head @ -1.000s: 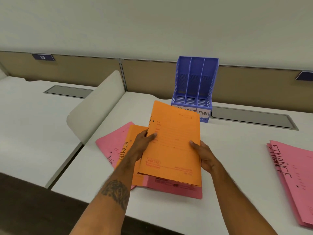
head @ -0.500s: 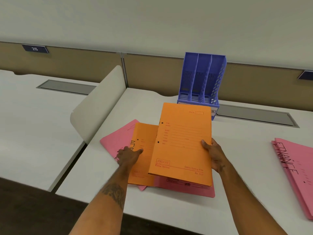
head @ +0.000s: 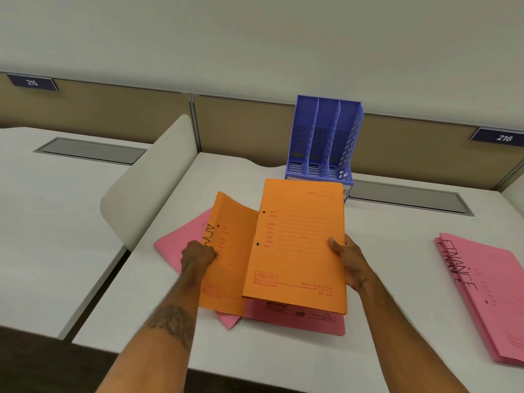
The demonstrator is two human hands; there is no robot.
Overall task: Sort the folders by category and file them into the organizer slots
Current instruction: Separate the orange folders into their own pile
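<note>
Worktop [head: 397,251]: white, smooth
Divider [head: 147,188]: white, rounded, stands at worktop's left edge
Cable hatches [head: 408,198]: grey, recessed
Back panel [head: 243,126]: tan
Number plates [head: 503,137]: dark blue, "215" and "216"

Two orange folders [head: 297,245] near the middle carry red printed lines and a red boxed stamp; the left orange folder [head: 229,251] bears black handwriting. Pink folders [head: 181,242] lie beneath them, and a pink stack [head: 487,290] at right shows black lettering. The far organizer [head: 326,137] is violet-blue with perforated walls. The tabletop [head: 397,251] is white.
</note>
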